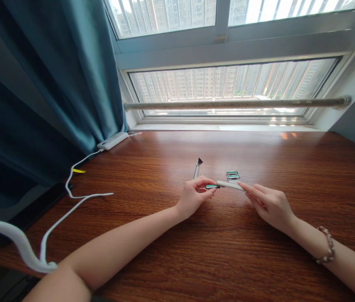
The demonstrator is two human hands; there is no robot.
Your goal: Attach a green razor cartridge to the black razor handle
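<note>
Nearest the camera, a beaded bracelet (326, 247) circled the right wrist above the reddish-brown wooden worktop (227, 260). The right hand (270, 205) was closed in a fingertip pinch on the slim white plastic razor handle (231, 185). The handle's long axis ran left to right, held just above the worktop between both hands. The left hand (193, 197) was closed on the green-and-silver blade cartridge (211, 186) at the handle's left end; whether it was seated could not be made out. Just beyond the handle lay spare green cartridges (233, 175), their number unclear, and a grey metal razor handle (197, 167). Far left of the handle sat a white power strip (112, 140).
</note>
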